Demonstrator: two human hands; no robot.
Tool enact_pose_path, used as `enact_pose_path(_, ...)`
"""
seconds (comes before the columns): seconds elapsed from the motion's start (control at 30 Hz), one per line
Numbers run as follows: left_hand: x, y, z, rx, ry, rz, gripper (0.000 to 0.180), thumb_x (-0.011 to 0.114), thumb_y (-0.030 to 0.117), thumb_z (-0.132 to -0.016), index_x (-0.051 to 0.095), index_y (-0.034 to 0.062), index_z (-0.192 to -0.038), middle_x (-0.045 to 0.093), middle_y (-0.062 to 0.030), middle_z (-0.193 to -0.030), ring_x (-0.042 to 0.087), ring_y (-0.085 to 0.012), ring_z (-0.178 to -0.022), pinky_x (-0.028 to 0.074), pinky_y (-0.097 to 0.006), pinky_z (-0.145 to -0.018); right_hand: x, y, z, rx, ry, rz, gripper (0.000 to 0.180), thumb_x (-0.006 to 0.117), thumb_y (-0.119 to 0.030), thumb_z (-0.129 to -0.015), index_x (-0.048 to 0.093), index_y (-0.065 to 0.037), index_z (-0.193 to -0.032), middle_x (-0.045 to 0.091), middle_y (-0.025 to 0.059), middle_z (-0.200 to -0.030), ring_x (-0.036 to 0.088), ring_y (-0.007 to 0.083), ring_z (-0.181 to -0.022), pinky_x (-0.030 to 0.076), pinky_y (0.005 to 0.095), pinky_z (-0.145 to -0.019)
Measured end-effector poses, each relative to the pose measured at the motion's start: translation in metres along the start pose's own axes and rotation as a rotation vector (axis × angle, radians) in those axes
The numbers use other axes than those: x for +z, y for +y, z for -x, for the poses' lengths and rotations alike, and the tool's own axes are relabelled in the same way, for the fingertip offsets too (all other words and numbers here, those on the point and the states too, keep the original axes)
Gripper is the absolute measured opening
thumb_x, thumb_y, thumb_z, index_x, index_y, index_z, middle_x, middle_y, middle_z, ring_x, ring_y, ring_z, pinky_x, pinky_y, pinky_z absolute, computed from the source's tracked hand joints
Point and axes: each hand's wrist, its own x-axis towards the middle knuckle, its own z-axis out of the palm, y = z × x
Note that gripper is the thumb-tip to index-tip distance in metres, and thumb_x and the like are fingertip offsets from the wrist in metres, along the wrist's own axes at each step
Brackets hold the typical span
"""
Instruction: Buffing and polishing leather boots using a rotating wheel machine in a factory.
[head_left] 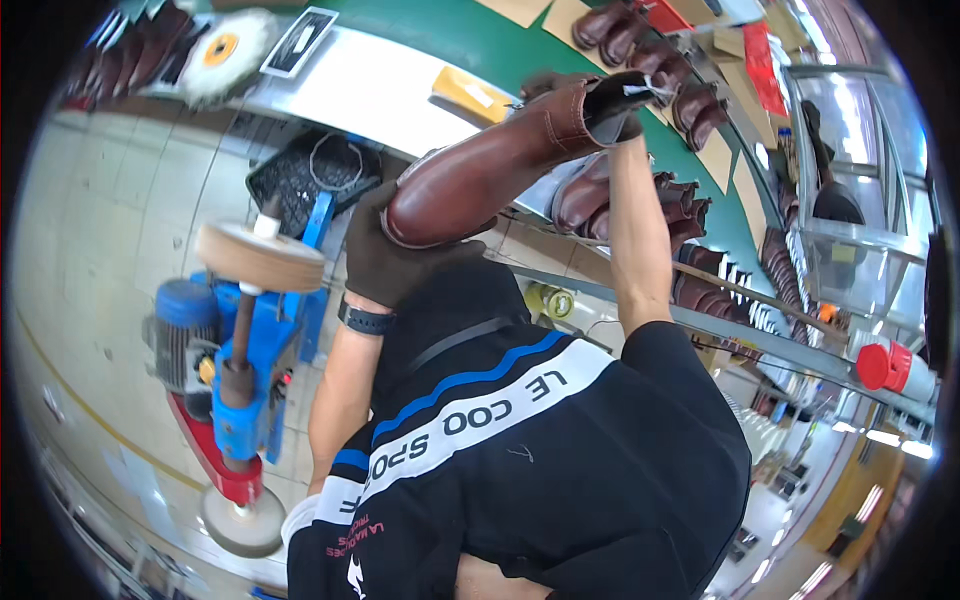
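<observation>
A brown leather ankle boot [480,180] is held up between my two gloved hands, tilted, with its toe toward the lower left and its opening toward the upper right. My left hand [400,255], in a dark glove, is closed around the toe from below. My right hand [630,127], also gloved, grips the boot near its heel and shaft; much of it is hidden behind the leather. Something pale shows inside the boot's opening. Just past the boot, a yellow block [470,95] lies on the white bench surface [375,75].
To the left stands a blue machine [235,410] with a motor and round buffing wheels [260,257]. Beside the bench is a black crate [290,180]. Several brown boots [585,200] stand right of the held boot, others on the green bench top [480,40]. A white fluffy wheel [228,55] lies far left.
</observation>
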Motion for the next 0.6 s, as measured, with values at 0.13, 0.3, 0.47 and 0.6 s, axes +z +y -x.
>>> enact_pose_path(0.13, 0.028, 0.013, -0.022, 0.051, -0.039, -0.012, 0.065, 0.085, 0.033, -0.056, 0.050, 0.0021, -0.102, 0.061, -0.0126, -0.096, 0.061, -0.0217, -0.086, 0.050, -0.032, -0.075, 0.018, 0.000, -0.007, 0.043, 0.160, -0.351, 0.038, 0.054, -0.015, -0.087, 0.045, -0.002, -0.121, 0.051, 0.0122, -0.122, 0.050, 0.0221, -0.110, 0.040, 0.0340, -0.097)
enact_pose_path(0.3, 0.058, 0.019, -0.065, -0.805, -0.364, 1.751, 0.048, 0.043, 0.021, -0.090, 0.029, 0.0004, -0.131, 0.040, -0.0205, -0.129, 0.043, -0.0296, -0.120, 0.040, -0.052, -0.097, 0.034, 0.011, -0.026, 0.153, 0.426, -0.780, 0.035, 0.042, -0.016, -0.094, 0.042, -0.004, -0.127, 0.051, 0.0089, -0.122, 0.051, 0.0175, -0.108, 0.041, 0.0326, -0.097)
enact_pose_path(0.47, 0.090, 0.032, -0.102, -0.966, -0.360, 1.588, 0.054, 0.043, 0.033, -0.093, 0.024, 0.0011, -0.133, 0.039, -0.0193, -0.131, 0.043, -0.0292, -0.120, 0.040, -0.051, -0.097, 0.003, 0.026, -0.030, 0.191, 0.485, -0.734, 0.036, 0.047, -0.026, -0.093, 0.048, -0.007, -0.124, 0.054, 0.0025, -0.118, 0.053, 0.0108, -0.104, 0.044, 0.0283, -0.092)
enact_pose_path(0.6, 0.103, 0.035, -0.131, -0.927, -0.371, 1.646, 0.044, 0.036, 0.030, -0.096, 0.033, 0.0004, -0.128, 0.047, -0.0179, -0.123, 0.047, -0.0255, -0.116, 0.044, -0.042, -0.095, -0.022, 0.046, -0.038, 0.231, 0.467, -0.757, 0.038, 0.047, -0.026, -0.093, 0.045, -0.008, -0.126, 0.052, 0.0031, -0.119, 0.052, 0.0101, -0.105, 0.043, 0.0277, -0.093)
